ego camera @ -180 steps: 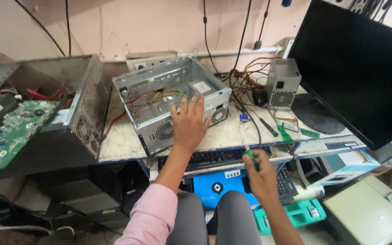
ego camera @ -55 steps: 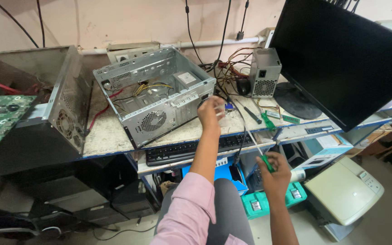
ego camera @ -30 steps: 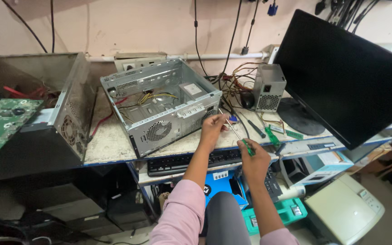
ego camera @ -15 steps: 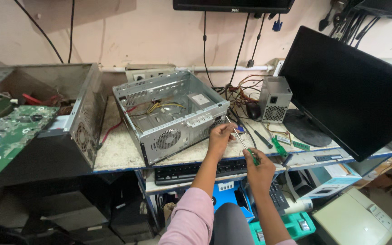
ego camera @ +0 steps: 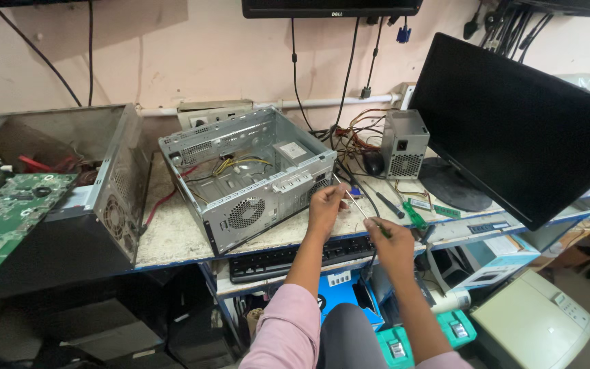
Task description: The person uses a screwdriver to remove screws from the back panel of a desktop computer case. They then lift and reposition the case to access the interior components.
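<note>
Two open computer cases, two monitors, one keyboard

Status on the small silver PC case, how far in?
Done: the silver case lies open on the bench, side panel off, and the power supply box stands apart beside it. In hand: right hand aims a screwdriver at the case's front corner, left hand steadying. Left: loose cables remain inside.

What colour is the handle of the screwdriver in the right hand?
Green, head view: screwdriver in right hand.

Workbench, worn pale top; pinkish wall behind it with hanging cables; keyboard shelf beneath; daylight, even.
</note>
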